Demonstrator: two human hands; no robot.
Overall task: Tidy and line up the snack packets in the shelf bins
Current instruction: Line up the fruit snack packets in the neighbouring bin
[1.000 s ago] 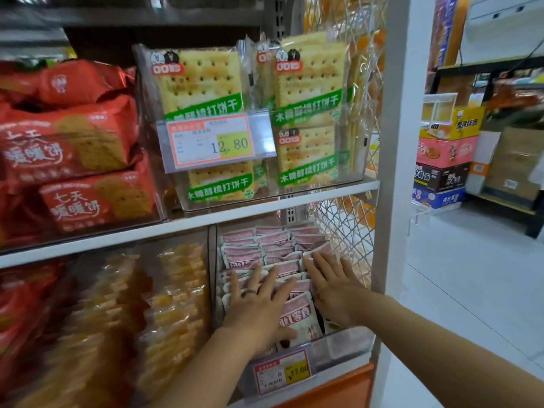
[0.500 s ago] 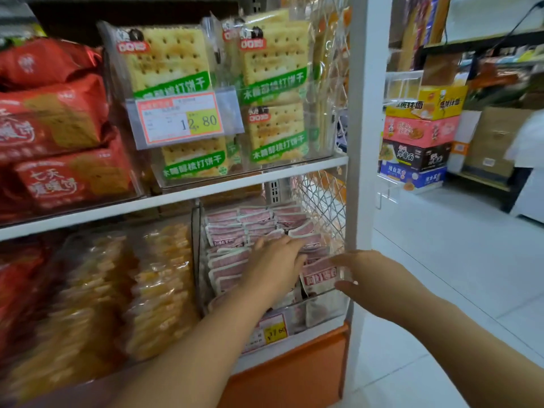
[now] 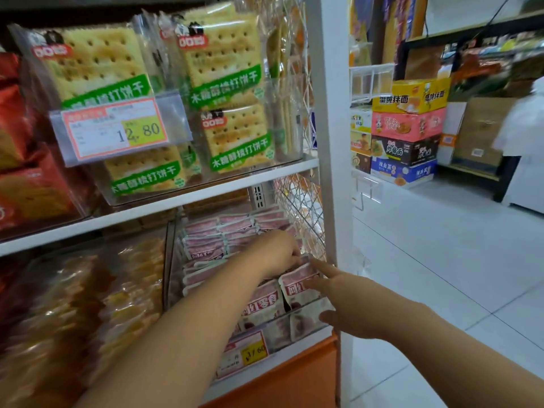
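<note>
Small pink-and-white snack packets [image 3: 206, 245] stand in rows inside a clear bin [image 3: 171, 260] on the lower shelf. My left hand [image 3: 276, 251] reaches in over the rows, and its fingers curl down around the packet tops at the right side. My right hand [image 3: 341, 301] is at the bin's front right corner. Its index finger stretches out onto a front packet [image 3: 294, 282], and the thumb hangs apart below, outside the front wall. Two front packets lean forward, out of line with the rows behind.
A price tag [image 3: 245, 351] hangs on the bin front. Cracker packets [image 3: 220, 54] fill the bin above, and yellow snack bags [image 3: 88, 304] lie to the left. A wire mesh [image 3: 300, 201] and a white post [image 3: 332, 142] close the right side. Stacked boxes [image 3: 409, 131] stand across the aisle.
My left hand has slid further back and right into the rows and curled its fingers. My right hand has pulled out to the bin's front corner, one finger on a front packet.
</note>
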